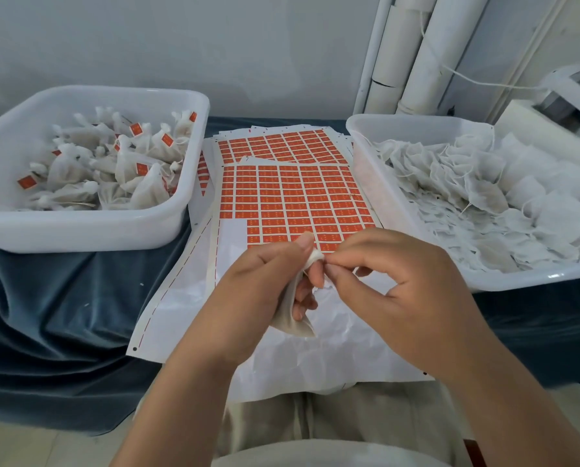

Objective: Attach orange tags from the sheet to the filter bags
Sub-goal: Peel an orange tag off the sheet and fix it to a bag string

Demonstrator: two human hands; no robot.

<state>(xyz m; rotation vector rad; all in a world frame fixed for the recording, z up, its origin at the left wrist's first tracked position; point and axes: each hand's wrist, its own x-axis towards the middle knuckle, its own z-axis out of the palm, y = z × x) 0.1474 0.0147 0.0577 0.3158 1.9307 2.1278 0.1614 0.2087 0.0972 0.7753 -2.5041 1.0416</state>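
Centrally, above the sheet of orange tags [295, 200], the left hand [258, 288] grips a white filter bag [293, 318] while the right hand [393, 281] pinches its gathered top, between two white tubs.

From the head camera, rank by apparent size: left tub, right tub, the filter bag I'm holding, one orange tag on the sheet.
1. Left tub and right tub: alike, right one cropped, unranked.
2. Filter bag.
3. Orange tag.

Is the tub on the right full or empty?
Nearly full: white filter bags without tags are heaped across the right tub, almost to its rim.
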